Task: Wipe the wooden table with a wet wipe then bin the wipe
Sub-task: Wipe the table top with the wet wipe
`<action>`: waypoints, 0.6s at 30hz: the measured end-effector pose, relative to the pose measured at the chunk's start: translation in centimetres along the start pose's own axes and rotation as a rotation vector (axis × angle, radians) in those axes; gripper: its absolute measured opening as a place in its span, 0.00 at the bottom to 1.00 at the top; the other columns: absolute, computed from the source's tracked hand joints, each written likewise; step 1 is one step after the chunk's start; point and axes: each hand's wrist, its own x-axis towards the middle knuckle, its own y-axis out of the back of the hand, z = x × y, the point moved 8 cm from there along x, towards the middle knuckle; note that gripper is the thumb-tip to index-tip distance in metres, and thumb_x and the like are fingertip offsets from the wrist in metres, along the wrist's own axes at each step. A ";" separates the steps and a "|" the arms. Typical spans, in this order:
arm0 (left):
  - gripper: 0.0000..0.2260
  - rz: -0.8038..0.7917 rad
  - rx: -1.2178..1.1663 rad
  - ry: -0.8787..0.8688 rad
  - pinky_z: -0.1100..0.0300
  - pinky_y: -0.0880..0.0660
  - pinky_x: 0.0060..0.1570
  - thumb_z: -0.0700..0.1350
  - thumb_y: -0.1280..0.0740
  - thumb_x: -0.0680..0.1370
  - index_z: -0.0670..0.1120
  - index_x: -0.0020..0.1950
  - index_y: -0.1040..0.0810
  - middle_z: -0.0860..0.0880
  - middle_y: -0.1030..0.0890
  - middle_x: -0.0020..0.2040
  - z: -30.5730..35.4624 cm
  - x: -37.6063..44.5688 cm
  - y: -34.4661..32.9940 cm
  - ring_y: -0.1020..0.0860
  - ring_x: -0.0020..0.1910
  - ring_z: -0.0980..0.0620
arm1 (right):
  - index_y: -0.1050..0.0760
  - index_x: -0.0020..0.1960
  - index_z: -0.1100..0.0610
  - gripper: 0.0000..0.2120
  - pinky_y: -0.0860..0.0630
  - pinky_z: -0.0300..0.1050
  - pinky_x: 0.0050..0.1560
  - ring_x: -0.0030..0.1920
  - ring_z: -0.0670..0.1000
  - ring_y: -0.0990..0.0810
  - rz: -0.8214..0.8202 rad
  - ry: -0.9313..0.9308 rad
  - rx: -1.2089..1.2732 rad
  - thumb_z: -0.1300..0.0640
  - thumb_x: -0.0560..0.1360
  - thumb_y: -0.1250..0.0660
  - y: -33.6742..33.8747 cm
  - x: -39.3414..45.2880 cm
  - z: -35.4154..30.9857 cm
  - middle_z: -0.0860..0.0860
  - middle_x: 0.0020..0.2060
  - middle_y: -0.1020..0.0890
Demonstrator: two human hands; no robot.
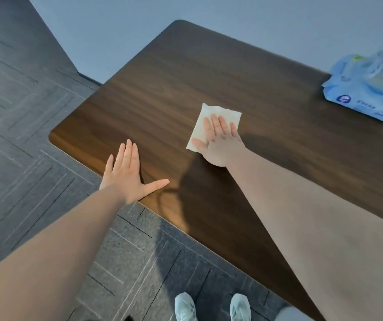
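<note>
While the right hand (pixel 218 144) presses flat, fingers spread, on the white wet wipe (pixel 211 122) mid-tabletop (pixel 162 89), the left hand (pixel 128 174) lies open, palm down, at the near edge, empty. Blue wipe pack (pixel 369 89) sits far right. Grey carpet floor (pixel 23 135), pale shoes (pixel 186 306) below

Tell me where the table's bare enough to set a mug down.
Bare: the far stretch of the wooden table beyond the wet wipe, and between it and the blue wipes pack. Crowded: the near edge, under the left hand and right hand.
</note>
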 end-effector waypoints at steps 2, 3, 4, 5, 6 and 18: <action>0.58 0.016 -0.028 0.003 0.46 0.59 0.74 0.82 0.58 0.59 0.44 0.76 0.65 0.46 0.64 0.78 -0.1 0.1 -0.3 0.63 0.76 0.47 | 0.65 0.77 0.55 0.34 0.64 0.55 0.75 0.76 0.53 0.65 -0.002 0.047 -0.020 0.38 0.79 0.60 0.5 2.0 -2.8 0.51 0.77 0.62; 0.58 0.014 -0.042 0.003 0.46 0.60 0.74 0.82 0.58 0.59 0.44 0.76 0.65 0.47 0.64 0.78 -0.2 0.2 -0.4 0.64 0.76 0.48 | 0.64 0.77 0.55 0.33 0.64 0.55 0.75 0.76 0.53 0.65 0.001 0.069 -0.029 0.38 0.79 0.60 0.7 2.9 -4.2 0.52 0.77 0.62; 0.59 0.006 -0.055 0.004 0.46 0.61 0.74 0.82 0.58 0.59 0.44 0.76 0.66 0.47 0.65 0.78 -0.2 0.2 -0.5 0.64 0.76 0.48 | 0.64 0.77 0.55 0.33 0.64 0.55 0.75 0.77 0.53 0.64 0.006 0.093 -0.036 0.38 0.79 0.60 0.8 3.7 -5.7 0.52 0.77 0.62; 0.59 -0.001 -0.069 0.007 0.46 0.61 0.74 0.83 0.57 0.58 0.45 0.76 0.66 0.48 0.65 0.78 -0.3 0.2 -0.5 0.65 0.76 0.48 | 0.64 0.77 0.55 0.33 0.64 0.56 0.75 0.77 0.53 0.64 0.013 0.118 -0.044 0.38 0.79 0.60 1.0 4.5 -7.3 0.52 0.78 0.61; 0.59 -0.009 -0.084 0.008 0.47 0.62 0.74 0.82 0.56 0.58 0.45 0.76 0.66 0.48 0.66 0.77 -0.3 0.2 -0.4 0.65 0.76 0.49 | 0.63 0.77 0.55 0.34 0.63 0.56 0.75 0.77 0.54 0.63 0.025 0.143 -0.052 0.38 0.80 0.59 1.2 5.2 -8.9 0.52 0.78 0.61; 0.55 -0.023 -0.172 0.016 0.47 0.63 0.74 0.79 0.51 0.61 0.47 0.76 0.67 0.50 0.65 0.78 -0.3 0.0 0.2 0.65 0.76 0.49 | 0.63 0.77 0.53 0.34 0.62 0.57 0.75 0.77 0.56 0.61 0.074 0.318 -0.128 0.36 0.79 0.59 1.3 9.9 -18.7 0.53 0.78 0.60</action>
